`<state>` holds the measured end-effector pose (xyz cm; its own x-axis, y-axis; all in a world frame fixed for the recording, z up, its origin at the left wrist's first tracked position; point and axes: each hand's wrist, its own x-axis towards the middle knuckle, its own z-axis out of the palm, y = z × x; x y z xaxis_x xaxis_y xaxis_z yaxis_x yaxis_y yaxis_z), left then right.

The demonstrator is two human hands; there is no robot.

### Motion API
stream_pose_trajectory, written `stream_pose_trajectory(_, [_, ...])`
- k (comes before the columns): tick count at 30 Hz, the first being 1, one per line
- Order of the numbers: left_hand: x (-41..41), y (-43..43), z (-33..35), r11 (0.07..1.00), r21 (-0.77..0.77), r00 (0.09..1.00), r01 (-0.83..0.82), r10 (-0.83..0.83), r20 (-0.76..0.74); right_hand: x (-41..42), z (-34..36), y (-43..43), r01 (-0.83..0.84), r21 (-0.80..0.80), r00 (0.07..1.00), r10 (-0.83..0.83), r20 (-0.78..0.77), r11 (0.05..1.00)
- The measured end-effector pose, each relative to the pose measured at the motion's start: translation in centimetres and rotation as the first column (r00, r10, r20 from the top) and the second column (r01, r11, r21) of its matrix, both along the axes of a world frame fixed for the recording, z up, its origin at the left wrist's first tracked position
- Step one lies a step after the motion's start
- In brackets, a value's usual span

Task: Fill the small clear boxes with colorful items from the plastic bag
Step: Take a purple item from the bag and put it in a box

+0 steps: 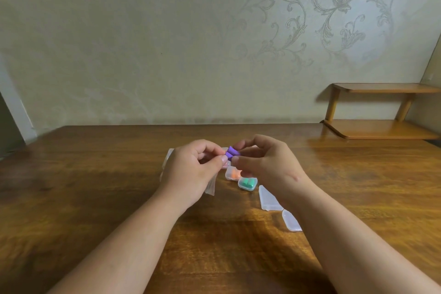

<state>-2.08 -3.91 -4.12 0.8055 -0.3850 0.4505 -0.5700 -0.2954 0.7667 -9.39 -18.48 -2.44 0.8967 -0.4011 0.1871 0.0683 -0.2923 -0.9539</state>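
Note:
Two small purple items [231, 152] are held above the table, pinched between my left hand [193, 169] and my right hand [265, 164], fingertips meeting at them. Below them sit small clear boxes: one with orange items [233, 174], one with green items [247, 183], and a pinkish one [226, 164] mostly hidden by my fingers. The clear plastic bag [211, 186] lies under my left hand, largely covered.
Two clear box pieces lie to the right on the wooden table [95, 186], one beside the green box [268, 199] and one nearer me [291, 221], partly under my right forearm. A wooden two-tier shelf [381, 112] stands at the back right against the wall.

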Motion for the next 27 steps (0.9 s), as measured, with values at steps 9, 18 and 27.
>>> stream_pose_trajectory(9, [-1.8, -1.9, -0.4, 0.969, 0.236, 0.939, 0.073, -0.146, 0.312, -0.3, 1.1, -3.7, 0.219, -0.018, 0.974, -0.220, -0.046, 0.975])
stream_pose_trajectory(18, [-3.6, -4.4, -2.9, 0.715, 0.652, 0.751, 0.251, -0.569, 0.335, -0.7, 0.7, -5.0, 0.251, -0.052, 0.961, -0.255, -0.104, 0.967])
stream_pose_trajectory(27, [-4.4, -4.0, -1.9, 0.725, 0.584, 0.838, 0.365, -0.529, 0.133, -0.6, 0.8, -4.2, 0.207, -0.014, 0.976, -0.208, -0.070, 0.978])
